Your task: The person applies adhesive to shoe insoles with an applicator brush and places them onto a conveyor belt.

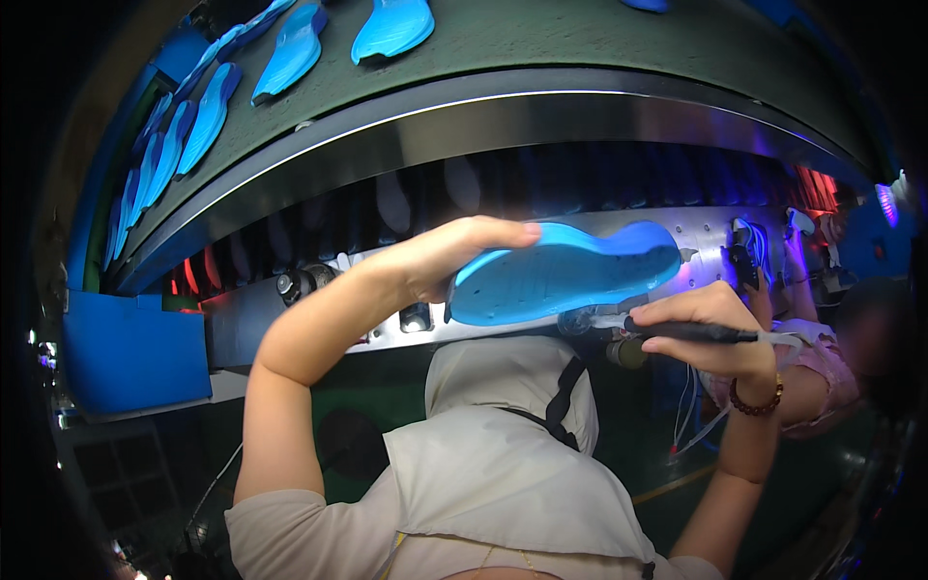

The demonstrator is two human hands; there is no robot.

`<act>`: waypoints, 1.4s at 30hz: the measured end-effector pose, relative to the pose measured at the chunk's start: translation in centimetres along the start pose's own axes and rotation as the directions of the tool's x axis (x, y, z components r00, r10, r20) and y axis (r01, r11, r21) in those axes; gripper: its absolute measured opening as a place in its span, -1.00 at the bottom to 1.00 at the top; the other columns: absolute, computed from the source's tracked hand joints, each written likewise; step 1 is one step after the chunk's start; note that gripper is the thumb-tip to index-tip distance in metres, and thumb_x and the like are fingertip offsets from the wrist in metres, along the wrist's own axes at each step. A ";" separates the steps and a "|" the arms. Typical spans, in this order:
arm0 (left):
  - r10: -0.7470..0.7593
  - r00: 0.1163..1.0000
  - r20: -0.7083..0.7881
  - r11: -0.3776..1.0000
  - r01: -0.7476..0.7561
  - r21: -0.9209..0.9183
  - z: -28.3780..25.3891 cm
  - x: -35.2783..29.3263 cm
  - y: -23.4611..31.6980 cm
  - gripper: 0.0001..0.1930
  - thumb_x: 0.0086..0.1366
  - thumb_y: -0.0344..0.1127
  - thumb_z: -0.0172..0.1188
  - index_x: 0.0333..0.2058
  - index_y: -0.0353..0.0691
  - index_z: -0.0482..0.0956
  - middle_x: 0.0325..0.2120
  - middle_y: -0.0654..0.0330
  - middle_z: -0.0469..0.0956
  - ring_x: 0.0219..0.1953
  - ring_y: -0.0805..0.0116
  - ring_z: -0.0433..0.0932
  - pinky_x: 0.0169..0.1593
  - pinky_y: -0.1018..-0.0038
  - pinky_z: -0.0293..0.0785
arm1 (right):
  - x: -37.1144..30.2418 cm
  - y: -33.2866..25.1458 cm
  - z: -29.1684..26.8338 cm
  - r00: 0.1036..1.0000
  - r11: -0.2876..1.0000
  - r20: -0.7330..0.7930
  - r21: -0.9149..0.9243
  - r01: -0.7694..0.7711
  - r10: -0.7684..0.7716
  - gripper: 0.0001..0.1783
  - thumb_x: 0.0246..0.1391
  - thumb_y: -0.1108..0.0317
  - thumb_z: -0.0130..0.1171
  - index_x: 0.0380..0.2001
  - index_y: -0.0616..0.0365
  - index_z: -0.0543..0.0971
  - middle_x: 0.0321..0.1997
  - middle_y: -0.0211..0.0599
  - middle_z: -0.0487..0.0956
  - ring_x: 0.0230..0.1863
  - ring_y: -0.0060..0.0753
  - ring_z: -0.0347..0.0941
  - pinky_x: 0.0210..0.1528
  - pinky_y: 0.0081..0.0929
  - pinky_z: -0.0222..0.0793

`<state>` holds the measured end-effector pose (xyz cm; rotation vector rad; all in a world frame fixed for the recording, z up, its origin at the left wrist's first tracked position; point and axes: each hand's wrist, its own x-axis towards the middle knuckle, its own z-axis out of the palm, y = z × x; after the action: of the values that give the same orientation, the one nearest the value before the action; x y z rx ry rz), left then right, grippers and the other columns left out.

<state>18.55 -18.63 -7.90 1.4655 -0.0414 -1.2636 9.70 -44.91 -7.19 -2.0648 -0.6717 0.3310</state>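
My left hand [466, 253] grips a bright blue shoe sole [556, 275] at one end, thumb on its upper edge and fingers behind it. The sole is held tilted up, its broad face showing a few small dark specks. My right hand [710, 324] closes round a black pen-like handle [688, 332] with a pale tube trailing from its back end. The handle's front end points left, toward the sole's lower edge. Whether the tip touches the sole I cannot tell. A round, clear-looking piece [577, 321] shows near that edge.
A green conveyor belt [503, 39] carries several blue soles [290, 53] behind a metal rail [464, 114]. Below it, a rack of dark soles [391, 201] stands above a metal work ledge [242, 314]. At the right, a co-worker in pink [817, 362] works under purple light.
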 end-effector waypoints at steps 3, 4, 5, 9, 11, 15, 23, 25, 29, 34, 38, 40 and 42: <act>0.185 0.964 0.193 0.816 -0.042 -0.576 0.3 2.2 -3.2 -0.42 0.16 -0.02 -0.04 0.07 -0.27 0.20 -0.05 -0.04 0.33 -0.09 0.15 0.41 -0.03 0.24 0.35 | 0.6 -0.1 1.9 0.987 0.973 -0.130 0.222 -0.061 0.092 -0.75 -0.20 0.50 0.21 -0.34 0.28 0.55 -0.41 -0.17 0.58 -0.38 -0.44 0.52 -0.32 -0.62 0.40; 0.188 0.953 0.238 0.749 0.018 -0.662 1.0 3.7 -4.0 -0.42 0.17 -0.04 -0.04 0.07 -0.28 0.18 -0.05 -0.05 0.33 -0.08 0.13 0.40 -0.04 0.22 0.37 | 0.4 0.8 2.8 0.971 0.940 -0.214 0.340 -0.032 0.110 -0.74 -0.20 0.51 0.21 -0.32 0.30 0.54 -0.43 -0.18 0.58 -0.42 -0.49 0.51 -0.34 -0.64 0.39; 0.156 0.958 0.242 0.728 0.054 -0.683 1.7 4.8 -4.5 -0.44 0.16 -0.05 -0.03 0.06 -0.28 0.19 -0.06 -0.05 0.33 -0.09 0.12 0.41 -0.05 0.21 0.38 | -0.2 3.3 3.8 0.931 0.956 -0.356 0.291 0.026 0.083 -0.77 -0.17 0.52 0.17 -0.33 0.29 0.55 -0.47 -0.23 0.58 -0.48 -0.57 0.48 -0.40 -0.68 0.38; 0.157 0.966 0.204 0.675 0.046 -0.736 2.4 5.7 -6.3 -0.47 0.15 -0.06 0.00 0.02 -0.28 0.24 -0.09 -0.04 0.35 -0.14 0.10 0.45 -0.10 0.20 0.42 | -1.1 8.8 4.3 0.466 0.905 -0.777 0.381 -0.188 0.423 -0.82 -0.04 0.47 0.07 -0.34 0.27 0.55 -0.54 -0.41 0.54 -0.64 -0.71 0.36 -0.58 -0.74 0.27; 0.146 0.981 0.126 0.693 -0.011 -0.721 2.2 6.6 -6.2 -0.47 0.15 -0.08 0.00 0.01 -0.29 0.24 -0.10 -0.04 0.36 -0.14 0.11 0.45 -0.10 0.20 0.43 | -0.1 7.9 7.1 0.382 0.886 -0.800 0.431 -0.172 0.463 -0.81 -0.04 0.47 0.07 -0.31 0.29 0.55 -0.62 -0.47 0.49 -0.76 -0.78 0.23 -0.75 -0.77 0.10; 0.351 0.932 -0.091 0.702 -0.326 -0.633 1.6 5.1 -2.1 -0.47 0.17 -0.08 -0.08 0.00 -0.39 0.26 -0.10 -0.09 0.37 -0.11 0.07 0.42 -0.01 0.20 0.34 | -3.9 4.8 6.6 0.696 0.733 -0.658 0.619 0.284 0.287 -0.80 -0.07 0.49 0.07 -0.35 0.42 0.50 -0.37 0.00 0.54 -0.78 -0.66 0.30 -0.74 -0.78 0.18; 0.587 0.537 -0.606 -0.160 -0.657 -0.737 -2.0 11.1 7.9 -0.43 0.28 -0.03 -0.49 0.11 -0.34 0.04 0.13 -0.05 0.06 0.18 -0.01 0.03 0.20 0.01 -0.11 | -4.4 9.3 6.5 0.597 0.518 -0.658 0.744 0.421 0.460 -0.74 -0.02 0.41 0.06 -0.31 0.43 0.47 -0.27 0.05 0.51 -0.75 -0.63 0.30 -0.71 -0.80 0.20; 0.578 0.644 -0.501 0.013 -0.621 -0.784 1.0 14.1 9.9 -0.45 0.26 -0.03 -0.40 0.10 -0.30 0.09 0.11 0.01 0.12 0.12 0.09 0.15 0.16 0.16 0.04 | -4.9 10.4 7.1 0.576 0.493 -0.646 0.760 0.423 0.501 -0.73 -0.03 0.39 0.09 -0.30 0.41 0.48 -0.25 0.03 0.51 -0.67 -0.58 0.38 -0.62 -0.77 0.27; 0.843 0.377 -0.383 0.528 -0.719 0.452 3.5 24.8 20.7 -0.49 0.23 -0.20 -0.16 0.12 -0.30 0.09 0.12 -0.06 0.09 0.16 0.01 0.06 0.17 0.31 0.00 | -6.1 12.0 7.7 0.552 0.503 -0.635 0.770 0.393 0.540 -0.73 -0.13 0.53 0.15 -0.28 0.41 0.47 -0.22 0.01 0.50 -0.44 -0.44 0.50 -0.38 -0.68 0.40; 0.974 0.206 -0.095 0.081 0.074 0.994 -1.3 27.8 25.4 -0.53 0.18 -0.11 -0.06 0.05 -0.14 0.23 0.03 -0.04 0.23 0.03 0.01 0.25 0.07 0.28 0.18 | -7.4 13.2 8.8 0.548 0.452 -0.575 0.818 0.356 0.608 -0.71 -0.22 0.59 0.17 -0.31 0.40 0.47 -0.27 0.03 0.51 -0.39 -0.37 0.48 -0.32 -0.56 0.41; 0.893 0.450 -0.006 -0.125 0.261 0.957 -3.1 24.1 22.7 -0.74 0.12 -0.17 0.05 -0.33 -0.24 0.50 -0.26 0.07 0.46 -0.14 0.10 0.37 -0.08 0.29 0.30 | -7.6 13.6 8.3 0.540 0.448 -0.596 0.803 0.393 0.594 -0.72 -0.24 0.60 0.15 -0.33 0.39 0.47 -0.27 0.03 0.51 -0.27 -0.27 0.47 -0.08 -0.39 0.34; 0.867 0.498 -0.021 -0.028 0.090 0.996 0.1 19.1 19.2 -0.75 0.10 -0.16 0.07 -0.51 -0.26 0.50 -0.40 0.12 0.48 -0.22 0.14 0.38 -0.12 0.31 0.32 | -8.0 13.2 7.1 0.549 0.489 -0.641 0.766 0.416 0.537 -0.73 -0.23 0.58 0.13 -0.34 0.39 0.46 -0.26 0.04 0.50 -0.20 -0.21 0.44 -0.02 -0.34 0.29; 0.983 0.184 0.027 -0.014 -0.070 0.997 0.5 14.9 13.1 -0.78 0.13 -0.21 0.05 -0.45 -0.27 0.46 -0.41 0.13 0.45 -0.22 0.22 0.39 -0.11 0.36 0.33 | -7.7 12.8 6.2 0.549 0.485 -0.693 0.720 0.496 0.467 -0.72 -0.22 0.56 0.12 -0.32 0.38 0.45 -0.25 0.05 0.49 -0.16 -0.17 0.42 0.02 -0.31 0.25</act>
<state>32.22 -33.06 -7.96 2.3759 -0.9488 0.6717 4.72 -50.69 -21.53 -0.8992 0.1666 -0.3488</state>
